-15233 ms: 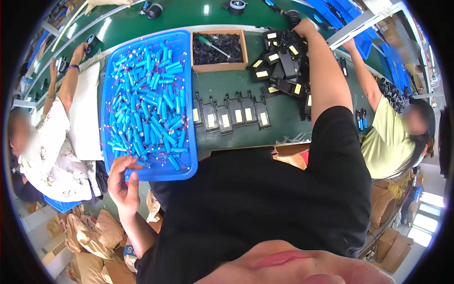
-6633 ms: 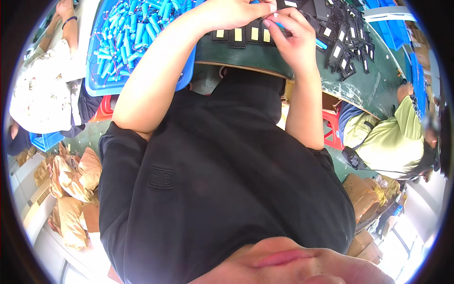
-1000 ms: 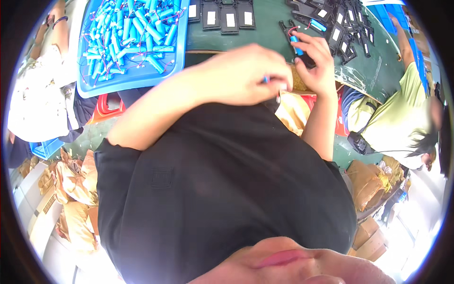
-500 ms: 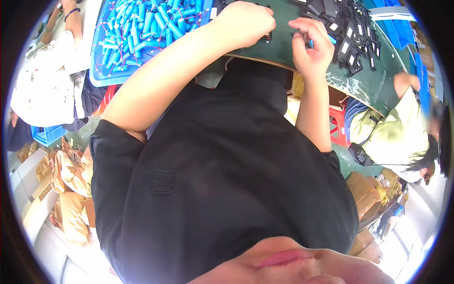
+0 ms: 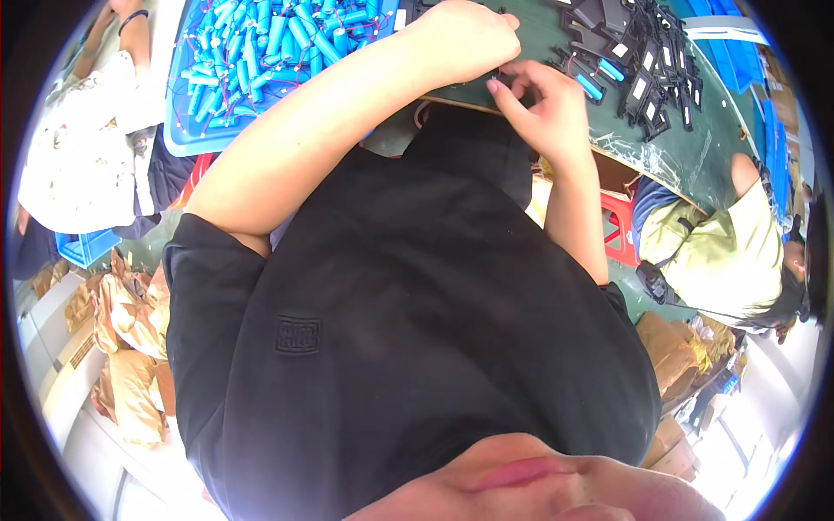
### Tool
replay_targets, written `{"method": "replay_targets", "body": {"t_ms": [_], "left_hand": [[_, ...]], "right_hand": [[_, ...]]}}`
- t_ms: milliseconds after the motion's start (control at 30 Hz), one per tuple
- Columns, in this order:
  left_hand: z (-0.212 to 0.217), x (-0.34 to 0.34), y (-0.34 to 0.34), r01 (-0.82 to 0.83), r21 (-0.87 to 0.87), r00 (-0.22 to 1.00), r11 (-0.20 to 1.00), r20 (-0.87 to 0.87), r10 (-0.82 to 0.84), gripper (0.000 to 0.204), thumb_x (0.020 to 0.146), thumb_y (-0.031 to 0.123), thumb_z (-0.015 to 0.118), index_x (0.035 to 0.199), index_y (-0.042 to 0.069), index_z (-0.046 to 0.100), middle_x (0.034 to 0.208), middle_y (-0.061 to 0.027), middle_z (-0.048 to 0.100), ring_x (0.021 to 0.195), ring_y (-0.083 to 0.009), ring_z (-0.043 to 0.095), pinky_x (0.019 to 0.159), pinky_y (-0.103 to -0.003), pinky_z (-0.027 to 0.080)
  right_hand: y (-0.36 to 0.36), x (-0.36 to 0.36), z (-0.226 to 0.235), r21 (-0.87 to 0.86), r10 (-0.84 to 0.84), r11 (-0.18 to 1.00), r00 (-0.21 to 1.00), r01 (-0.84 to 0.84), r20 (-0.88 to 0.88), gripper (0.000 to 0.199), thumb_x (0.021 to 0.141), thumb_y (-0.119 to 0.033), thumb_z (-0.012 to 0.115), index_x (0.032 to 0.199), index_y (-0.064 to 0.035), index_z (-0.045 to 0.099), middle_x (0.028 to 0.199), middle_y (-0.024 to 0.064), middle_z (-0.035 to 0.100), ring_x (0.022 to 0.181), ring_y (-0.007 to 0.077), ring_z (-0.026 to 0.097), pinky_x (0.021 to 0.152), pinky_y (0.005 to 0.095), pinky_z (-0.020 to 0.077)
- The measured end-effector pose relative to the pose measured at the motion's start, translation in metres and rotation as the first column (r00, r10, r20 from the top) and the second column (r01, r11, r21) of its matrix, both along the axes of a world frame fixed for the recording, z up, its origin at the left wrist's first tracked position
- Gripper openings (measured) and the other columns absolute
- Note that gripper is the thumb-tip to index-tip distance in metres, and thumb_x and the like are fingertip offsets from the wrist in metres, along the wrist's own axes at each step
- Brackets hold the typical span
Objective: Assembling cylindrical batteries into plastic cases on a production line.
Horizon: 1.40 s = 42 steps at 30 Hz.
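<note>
Bright, even overhead light from my feed; the green table shows glare on plastic film at far right. Lower right blows out white. Heavy fisheye bending at rim, black vignette. Near chin out of focus, hands slightly soft.

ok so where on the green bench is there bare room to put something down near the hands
Bare green table shows right of the right hand, below the pile of black holders. It is crowded in the blue tray full of blue cells, and where the left hand meets the right.
</note>
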<state>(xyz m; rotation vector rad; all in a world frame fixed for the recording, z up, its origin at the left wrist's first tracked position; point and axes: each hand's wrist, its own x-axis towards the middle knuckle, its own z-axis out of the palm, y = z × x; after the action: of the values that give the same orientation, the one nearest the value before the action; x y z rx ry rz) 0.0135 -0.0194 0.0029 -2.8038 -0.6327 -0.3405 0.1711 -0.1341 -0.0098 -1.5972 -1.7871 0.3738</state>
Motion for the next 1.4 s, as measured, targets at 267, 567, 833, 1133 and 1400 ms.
{"method": "replay_targets", "body": {"t_ms": [267,567,833,1133,1400], "left_hand": [[0.010,-0.003,0.001,0.110,-0.223,0.994,0.969,0.007,-0.112,0.017,0.088,0.017,0.063,0.080,0.010,0.075,0.091,-0.0137,0.070,0.080,-0.0295,0.076,0.066,-0.043,0.060],[0.011,0.000,0.000,-0.012,-0.196,1.000,0.981,-0.022,0.008,0.015,0.087,0.016,0.064,0.083,0.009,0.076,0.092,-0.0135,0.072,0.080,-0.0303,0.076,0.068,-0.043,0.061],[0.008,-0.003,0.005,0.142,-0.182,0.990,0.973,0.013,-0.142,0.016,0.088,0.017,0.063,0.087,0.010,0.078,0.101,-0.0066,0.071,0.104,-0.0235,0.071,0.083,-0.038,0.061],[0.005,-0.005,0.010,0.248,-0.128,0.968,0.960,0.056,-0.243,0.019,0.089,0.019,0.061,0.084,0.011,0.077,0.100,-0.0056,0.069,0.104,-0.0240,0.071,0.092,-0.039,0.057],[0.027,-0.005,0.010,0.221,-0.218,0.972,0.951,-0.035,-0.234,0.017,0.088,0.018,0.064,0.085,0.009,0.078,0.096,-0.0103,0.072,0.099,-0.0298,0.074,0.089,-0.042,0.058]], "right_hand": [[-0.009,0.006,-0.015,0.071,0.076,0.996,0.975,-0.062,-0.210,0.009,0.080,-0.002,0.075,0.081,-0.0024,0.066,0.066,0.0025,0.055,0.054,0.0116,0.050,0.053,0.0289,0.0401],[-0.022,0.054,0.005,-0.079,-0.040,0.997,0.779,-0.012,-0.625,0.011,0.089,0.002,0.059,0.080,0.0019,0.063,0.090,0.0033,0.067,0.073,0.0068,0.053,0.066,0.0224,0.0404],[-0.003,0.036,-0.015,-0.123,-0.257,0.966,0.912,0.229,-0.319,0.022,0.099,-0.023,0.076,0.096,-0.0008,0.077,0.072,-0.0015,0.069,0.065,0.0013,0.054,0.058,0.0229,0.0409],[-0.019,0.056,-0.008,-0.038,0.043,0.998,0.959,-0.055,-0.281,0.027,0.084,0.006,0.070,0.109,-0.0022,0.075,0.104,0.0032,0.075,0.059,0.0028,0.044,0.054,0.0210,0.0371],[-0.020,0.066,-0.020,-0.020,0.110,0.993,0.952,-0.120,-0.287,0.032,0.079,0.009,0.066,0.108,-0.0012,0.074,0.123,0.0057,0.073,0.059,0.0027,0.046,0.054,0.0197,0.0362]]}}
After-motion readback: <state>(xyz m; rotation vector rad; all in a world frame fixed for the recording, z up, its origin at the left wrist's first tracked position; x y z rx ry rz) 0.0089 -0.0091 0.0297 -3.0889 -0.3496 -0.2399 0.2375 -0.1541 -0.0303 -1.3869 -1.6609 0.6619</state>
